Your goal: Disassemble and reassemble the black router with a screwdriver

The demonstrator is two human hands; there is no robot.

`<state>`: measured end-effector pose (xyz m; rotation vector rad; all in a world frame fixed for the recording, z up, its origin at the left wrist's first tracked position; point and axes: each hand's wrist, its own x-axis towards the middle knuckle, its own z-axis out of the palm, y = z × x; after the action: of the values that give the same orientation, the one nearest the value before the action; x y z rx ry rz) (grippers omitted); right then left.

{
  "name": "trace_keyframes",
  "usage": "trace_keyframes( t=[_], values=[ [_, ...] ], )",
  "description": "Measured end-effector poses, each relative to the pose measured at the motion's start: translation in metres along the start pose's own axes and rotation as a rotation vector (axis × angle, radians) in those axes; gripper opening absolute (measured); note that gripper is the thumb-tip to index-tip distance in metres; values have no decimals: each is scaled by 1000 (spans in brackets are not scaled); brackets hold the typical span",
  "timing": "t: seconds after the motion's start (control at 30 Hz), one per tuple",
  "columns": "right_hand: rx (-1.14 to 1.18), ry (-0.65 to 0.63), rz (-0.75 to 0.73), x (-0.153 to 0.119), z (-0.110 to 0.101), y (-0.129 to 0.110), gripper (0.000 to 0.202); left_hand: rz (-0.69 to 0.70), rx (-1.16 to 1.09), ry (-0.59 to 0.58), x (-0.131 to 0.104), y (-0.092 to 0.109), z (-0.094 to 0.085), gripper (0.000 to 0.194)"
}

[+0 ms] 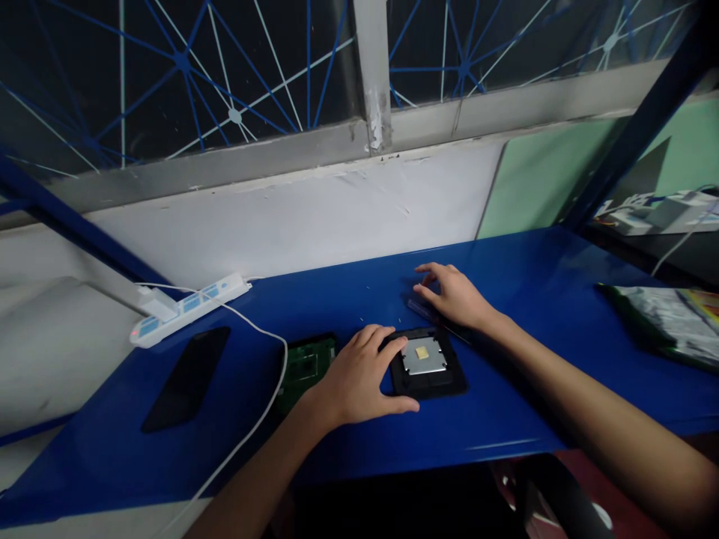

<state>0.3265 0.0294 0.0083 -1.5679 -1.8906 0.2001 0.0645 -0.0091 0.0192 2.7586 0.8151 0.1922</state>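
Observation:
A black square casing (404, 380) lies on the blue table with a silver metal plate (413, 364) inside it and a small yellowish square (422, 352) on the plate. My left hand (362, 374) is open at the casing's left edge, thumb and fingers spread; whether it touches the casing I cannot tell. Left of that hand is a green circuit board (308, 363), partly hidden by it. Behind the casing my right hand (454, 296) hovers with curved fingers apart, holding nothing visible. Just below its fingers lies a thin screwdriver-like tool (420, 310), partly covered by the hand.
A white power strip (196, 305) with a plugged-in adapter (159, 304) sits at the back left. Its white cable (285, 359) runs across the circuit board. A black phone-like slab (188, 378) lies at left. At far right is a silvery plastic bag (657, 318).

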Motion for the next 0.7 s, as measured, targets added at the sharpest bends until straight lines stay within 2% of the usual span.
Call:
trace_keyframes(
  t=[0.23,0.4,0.5,0.7],
  values=[
    [-13,38,3,1,-3,0,34,28,60,28,15,16,6,90],
    [-17,51,-14,2,-4,2,29,-2,54,28,12,18,1,103],
    [-6,53,-17,3,-4,5,30,-107,78,-12,-7,3,-15,104],
    [10,26,-22,2,-4,6,33,-370,93,-109,-67,-46,-45,110]
  ],
)
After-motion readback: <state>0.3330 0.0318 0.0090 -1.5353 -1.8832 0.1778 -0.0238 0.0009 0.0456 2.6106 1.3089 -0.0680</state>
